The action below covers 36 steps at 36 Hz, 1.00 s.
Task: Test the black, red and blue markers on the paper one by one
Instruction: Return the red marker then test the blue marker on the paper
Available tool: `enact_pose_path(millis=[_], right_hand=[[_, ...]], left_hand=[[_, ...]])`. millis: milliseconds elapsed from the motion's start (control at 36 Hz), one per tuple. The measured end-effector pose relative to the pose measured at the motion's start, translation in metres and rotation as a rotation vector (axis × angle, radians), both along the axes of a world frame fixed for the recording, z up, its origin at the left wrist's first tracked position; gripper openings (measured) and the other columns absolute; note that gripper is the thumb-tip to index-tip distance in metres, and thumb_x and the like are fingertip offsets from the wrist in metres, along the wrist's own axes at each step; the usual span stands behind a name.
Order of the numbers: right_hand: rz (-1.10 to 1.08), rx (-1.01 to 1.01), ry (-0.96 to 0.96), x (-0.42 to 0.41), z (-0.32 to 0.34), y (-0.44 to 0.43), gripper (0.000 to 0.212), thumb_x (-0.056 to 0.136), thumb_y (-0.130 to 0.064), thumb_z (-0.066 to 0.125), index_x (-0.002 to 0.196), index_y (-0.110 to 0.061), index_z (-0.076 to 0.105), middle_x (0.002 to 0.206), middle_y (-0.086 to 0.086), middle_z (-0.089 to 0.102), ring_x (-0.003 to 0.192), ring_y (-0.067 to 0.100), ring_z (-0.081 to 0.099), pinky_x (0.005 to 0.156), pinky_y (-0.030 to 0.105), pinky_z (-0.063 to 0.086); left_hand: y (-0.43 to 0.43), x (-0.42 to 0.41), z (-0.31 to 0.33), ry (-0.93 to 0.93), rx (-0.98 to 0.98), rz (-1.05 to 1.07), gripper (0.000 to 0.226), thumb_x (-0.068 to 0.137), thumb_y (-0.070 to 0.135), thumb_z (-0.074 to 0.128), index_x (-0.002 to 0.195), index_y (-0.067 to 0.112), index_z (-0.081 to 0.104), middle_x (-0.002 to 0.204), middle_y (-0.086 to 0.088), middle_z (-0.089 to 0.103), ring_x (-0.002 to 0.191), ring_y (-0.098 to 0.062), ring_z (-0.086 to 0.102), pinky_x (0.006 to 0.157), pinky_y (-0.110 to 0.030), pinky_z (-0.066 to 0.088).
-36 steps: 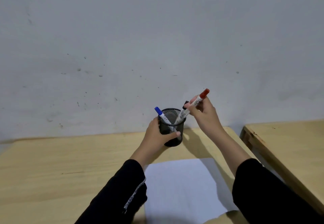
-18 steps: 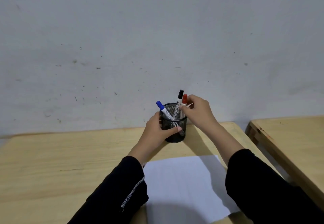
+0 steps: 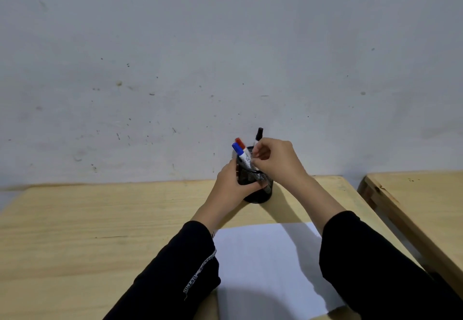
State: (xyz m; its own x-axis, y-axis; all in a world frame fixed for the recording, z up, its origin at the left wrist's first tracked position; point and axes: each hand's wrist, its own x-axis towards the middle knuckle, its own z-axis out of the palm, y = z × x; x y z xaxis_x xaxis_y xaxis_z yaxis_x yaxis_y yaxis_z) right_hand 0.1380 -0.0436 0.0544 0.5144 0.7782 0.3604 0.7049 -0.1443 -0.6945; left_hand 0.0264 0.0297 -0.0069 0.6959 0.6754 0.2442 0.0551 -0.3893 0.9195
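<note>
**Q:** What are the hands doing?

**A:** The right hand (image 3: 274, 160) is curled over the mouth of a black mesh cup (image 3: 258, 187), its fingertips (image 3: 254, 155) pinched at the white barrel of the black marker (image 3: 258, 134), whose cap rises just above the knuckles. It looks like a grip, though the hand hides the contact itself. The left hand (image 3: 231, 185) is wrapped closed around the cup's side, steadying it.

**Q:** And the other markers?

**A:** The red marker (image 3: 240, 142) and blue marker (image 3: 239, 153) lean together at the cup's left rim, untouched. The cup stands on the wooden counter (image 3: 100, 219) near the wall; the paper (image 3: 268, 257) lies nearer the person, between the two black sleeves, with no marks visible — part of it is in shadow.

**Q:** Which step is this?

**A:** Likely choosing the black marker. Next it needs lifting clear of the cup, uncapping — probably with the left hand's help — and bringing down to the paper.
</note>
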Motion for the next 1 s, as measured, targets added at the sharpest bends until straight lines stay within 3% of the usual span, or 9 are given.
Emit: enact_pose_path(millis=[111, 250, 611, 1000], right_hand=[[0.049, -0.174, -0.052, 0.003, 0.005, 0.006, 0.018, 0.072, -0.006, 0.069, 0.089, -0.013, 0.069, 0.087, 0.006, 0.071, 0.084, 0.019, 0.067, 0.084, 0.035, 0.055], [0.070, -0.261, -0.110, 0.005, 0.011, 0.012, 0.019, 0.072, -0.010, 0.071, 0.091, -0.014, 0.069, 0.091, 0.007, 0.072, 0.083, 0.018, 0.067, 0.080, 0.032, 0.055], [0.022, -0.223, -0.183, -0.001, 0.010, 0.009, 0.013, 0.074, -0.021, 0.065, 0.080, -0.015, 0.075, 0.073, 0.014, 0.072, 0.073, 0.031, 0.066, 0.065, 0.040, 0.054], [-0.049, -0.142, -0.176, -0.003, 0.003, 0.009, 0.017, 0.070, -0.021, 0.064, 0.075, -0.005, 0.069, 0.070, 0.015, 0.070, 0.072, 0.031, 0.065, 0.066, 0.042, 0.055]], left_hand=[[0.002, 0.001, -0.001, 0.022, 0.009, 0.011, 0.064, 0.060, 0.043, 0.081, 0.115, 0.030, 0.051, 0.108, 0.005, 0.066, 0.101, -0.009, 0.064, 0.091, -0.038, 0.054], [0.004, 0.003, -0.004, 0.032, 0.010, 0.020, 0.061, 0.059, 0.044, 0.081, 0.111, 0.030, 0.052, 0.108, 0.005, 0.064, 0.103, -0.010, 0.063, 0.091, -0.039, 0.053], [0.001, 0.002, -0.004, 0.002, -0.002, 0.013, 0.062, 0.061, 0.042, 0.080, 0.115, 0.033, 0.051, 0.106, 0.009, 0.067, 0.100, -0.005, 0.064, 0.090, -0.039, 0.054], [-0.004, 0.000, 0.001, 0.022, 0.003, 0.032, 0.064, 0.061, 0.045, 0.079, 0.117, 0.030, 0.052, 0.111, 0.003, 0.064, 0.106, -0.013, 0.061, 0.092, -0.041, 0.052]])
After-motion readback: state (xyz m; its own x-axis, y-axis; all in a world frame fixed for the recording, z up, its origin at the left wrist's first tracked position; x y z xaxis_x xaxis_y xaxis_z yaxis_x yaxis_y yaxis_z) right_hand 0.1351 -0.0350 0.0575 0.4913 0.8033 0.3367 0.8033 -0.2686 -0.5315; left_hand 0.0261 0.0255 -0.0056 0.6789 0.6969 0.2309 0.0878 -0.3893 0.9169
